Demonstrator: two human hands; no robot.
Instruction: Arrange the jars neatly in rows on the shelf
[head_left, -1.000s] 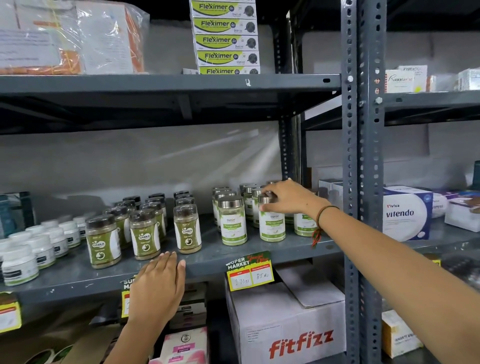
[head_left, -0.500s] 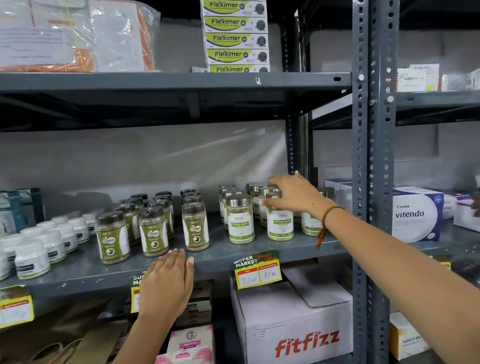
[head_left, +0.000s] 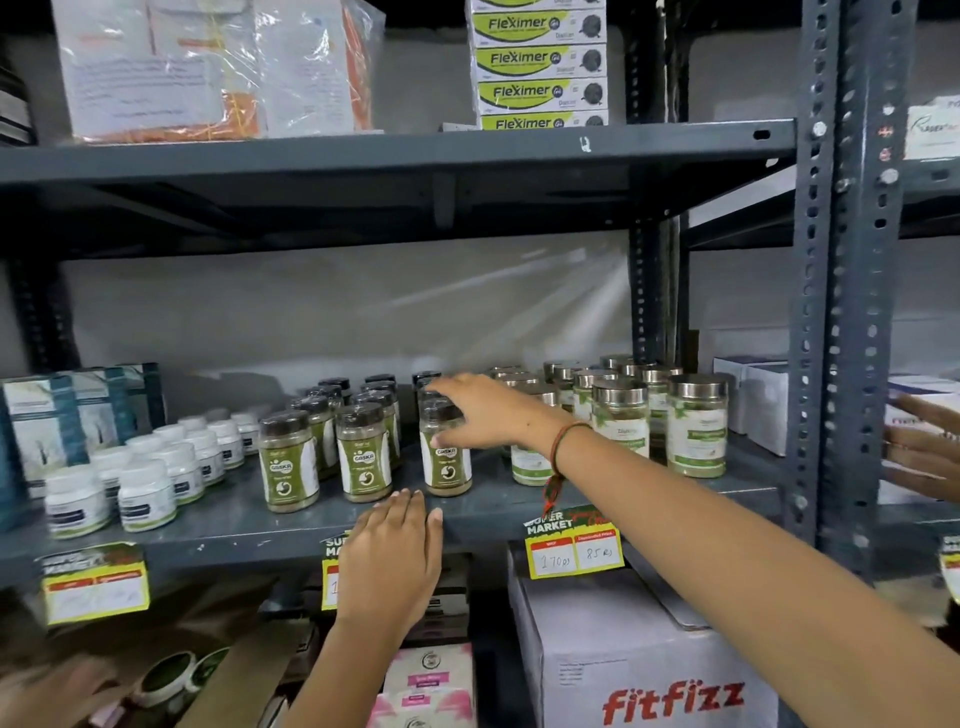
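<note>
Grey shelf (head_left: 234, 519): right hand (head_left: 488, 410) fingers spread over dark-lidded jar (head_left: 447, 457); left hand (head_left: 389, 561) flat, fingers together on edge

Grey metal shelf (head_left: 249, 525) carries green-labelled jars (head_left: 363, 457) and white tubs (head_left: 145, 493)

The shelf (head_left: 519, 514) was dull grey metal. The jars (head_left: 696, 431) looked like clear plastic, with shiny metal lids (head_left: 697, 385).

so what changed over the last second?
The right hand let go of the silver-lidded jars and swung left to the dark-lidded Gaska jars, fingers open over the front right one, not clearly gripping. The left hand stayed flat on the shelf edge. No jar visibly shifted.
</note>
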